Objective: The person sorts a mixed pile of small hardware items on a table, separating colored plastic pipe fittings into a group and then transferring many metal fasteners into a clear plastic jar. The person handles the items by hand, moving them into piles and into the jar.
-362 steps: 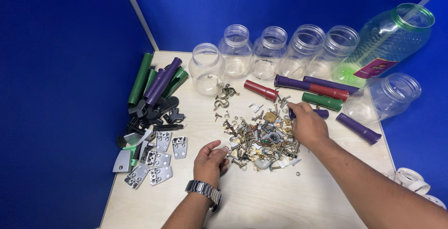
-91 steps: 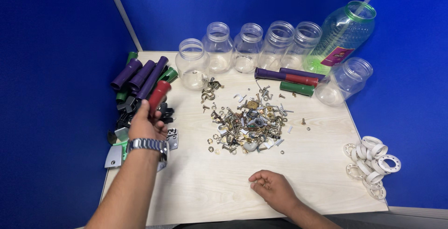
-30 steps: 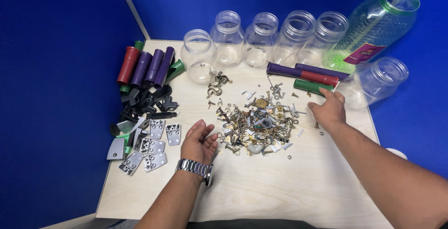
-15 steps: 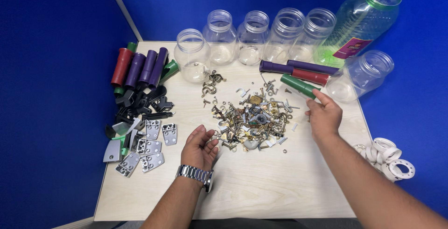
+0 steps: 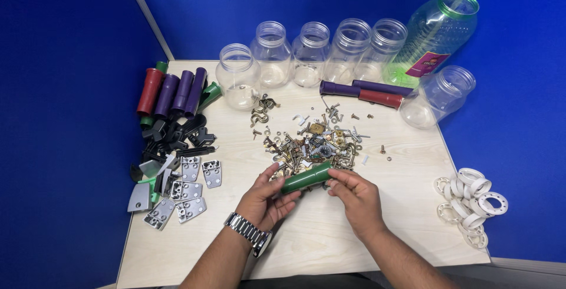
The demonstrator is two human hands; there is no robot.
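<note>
Cluttered wooden table (image 5: 377,230) (jars (image 5: 271,53), screws (image 5: 312,144))

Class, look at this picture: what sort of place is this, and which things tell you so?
Probably a sorting station in a blue-walled booth: a pale wooden table with a heap of mixed screws and small hardware, a row of empty clear jars, and parts grouped by kind, such as white rings.

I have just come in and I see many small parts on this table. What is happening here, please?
A person holds a green tube between the left hand and the right hand, just in front of a pile of screws and small metal parts. More coloured tubes lie at the left above black and grey fittings. Empty clear jars stand at the back, and white rings lie at the right.
</note>
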